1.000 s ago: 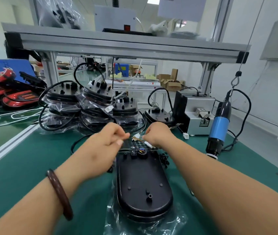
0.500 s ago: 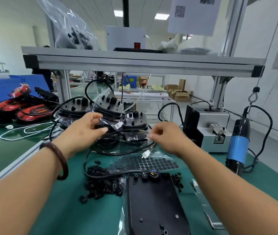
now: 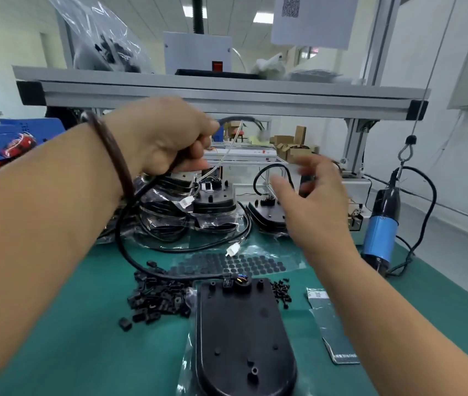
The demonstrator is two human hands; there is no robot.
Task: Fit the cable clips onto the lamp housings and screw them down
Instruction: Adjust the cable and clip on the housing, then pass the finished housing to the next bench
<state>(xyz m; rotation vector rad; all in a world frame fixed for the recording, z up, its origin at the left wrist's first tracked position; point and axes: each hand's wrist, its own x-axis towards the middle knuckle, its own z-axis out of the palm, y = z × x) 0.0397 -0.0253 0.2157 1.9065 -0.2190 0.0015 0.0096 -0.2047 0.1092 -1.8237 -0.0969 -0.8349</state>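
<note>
Getting the cable (image 3: 117, 235) ready for its clip.
Left grip (image 3: 167, 138) clenches the cable; right grip (image 3: 312, 201) is loose and likely needs a clip (image 3: 158, 301) next.

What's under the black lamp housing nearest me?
A clear plastic bag lies under the lamp housing, edges showing along its left side on the green mat. Anything beneath the housing's middle is covered.

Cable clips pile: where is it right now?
In the head view the cable clips lie on the green mat, just left of the near lamp housing, beside its black cable.
</note>
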